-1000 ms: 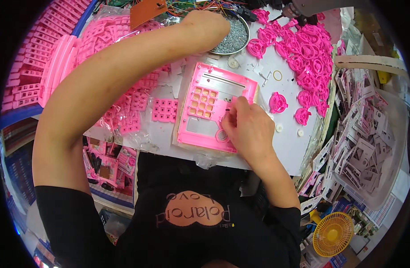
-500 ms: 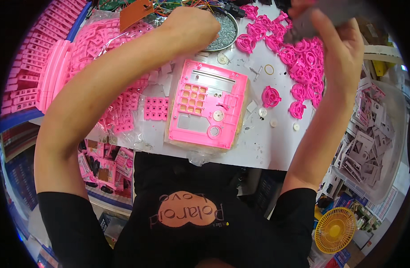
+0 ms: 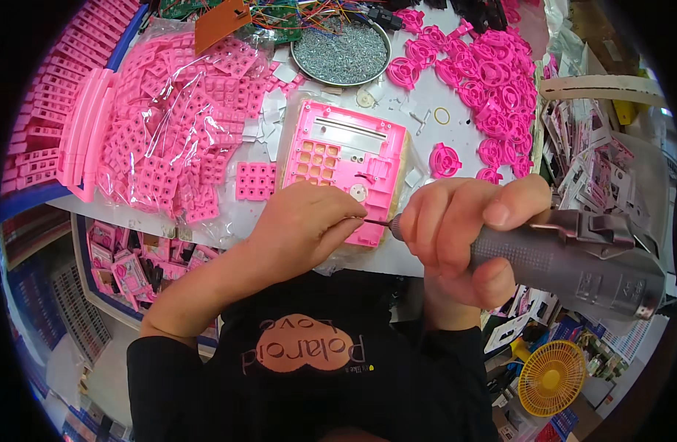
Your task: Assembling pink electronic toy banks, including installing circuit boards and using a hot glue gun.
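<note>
My right hand (image 3: 456, 228) is wrapped round a grey electric screwdriver (image 3: 552, 269), held nearly level, its thin bit pointing left. At the bit's tip, my left hand (image 3: 305, 221) pinches its fingertips together; whatever is between them is too small to make out. Both hands are over the lower part of a pink plastic housing (image 3: 388, 166), which lies on the table with its inner side up. That housing has a grid of square holes, a long slot and a white round disc (image 3: 358, 193). My left hand covers its lower left portion.
A round metal dish of small screws (image 3: 342, 51) stands behind the housing. To the left lie a plastic bag of pink keypad pieces (image 3: 176, 125) and one loose keypad piece (image 3: 255, 181). Pink ring-shaped parts (image 3: 493, 96) are heaped at the right; wires and green circuit boards (image 3: 287, 22) lie at the back.
My left hand has come back from the screw dish to the housing. My right hand has brought the screwdriver down and inward from the upper right, so its bit meets my left fingertips.
</note>
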Motion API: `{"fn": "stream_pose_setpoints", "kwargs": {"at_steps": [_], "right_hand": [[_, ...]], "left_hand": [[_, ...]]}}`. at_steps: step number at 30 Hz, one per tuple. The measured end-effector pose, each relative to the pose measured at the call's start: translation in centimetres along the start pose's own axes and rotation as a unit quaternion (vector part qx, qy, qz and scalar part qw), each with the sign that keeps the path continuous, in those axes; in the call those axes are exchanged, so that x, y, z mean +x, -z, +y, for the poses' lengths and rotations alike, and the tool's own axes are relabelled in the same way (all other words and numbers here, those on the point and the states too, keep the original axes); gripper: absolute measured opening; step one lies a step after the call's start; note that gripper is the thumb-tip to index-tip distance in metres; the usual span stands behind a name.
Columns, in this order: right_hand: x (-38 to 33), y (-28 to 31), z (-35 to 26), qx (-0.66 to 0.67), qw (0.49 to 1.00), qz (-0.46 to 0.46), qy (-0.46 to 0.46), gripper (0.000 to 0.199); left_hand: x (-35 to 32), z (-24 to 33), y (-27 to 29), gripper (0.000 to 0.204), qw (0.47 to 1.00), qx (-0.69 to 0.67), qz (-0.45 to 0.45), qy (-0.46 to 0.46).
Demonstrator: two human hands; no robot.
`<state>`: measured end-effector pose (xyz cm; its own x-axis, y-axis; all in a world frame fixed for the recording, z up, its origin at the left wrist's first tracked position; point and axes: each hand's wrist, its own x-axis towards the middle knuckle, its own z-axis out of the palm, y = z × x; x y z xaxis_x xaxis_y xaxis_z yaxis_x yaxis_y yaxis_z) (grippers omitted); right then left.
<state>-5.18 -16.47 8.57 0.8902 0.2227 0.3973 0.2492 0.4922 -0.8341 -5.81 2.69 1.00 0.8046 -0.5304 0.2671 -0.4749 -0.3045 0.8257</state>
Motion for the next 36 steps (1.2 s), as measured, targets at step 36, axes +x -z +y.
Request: {"fn": "stream_pose_setpoints", "kwargs": {"at_steps": [36], "right_hand": [[0.1, 2.3, 4.7, -0.065, 0.997, 0.041, 0.002, 0.053]], "left_hand": [[-0.4, -1.7, 1.2, 0.024, 0.967, 0.208, -0.029, -0.144]]}}
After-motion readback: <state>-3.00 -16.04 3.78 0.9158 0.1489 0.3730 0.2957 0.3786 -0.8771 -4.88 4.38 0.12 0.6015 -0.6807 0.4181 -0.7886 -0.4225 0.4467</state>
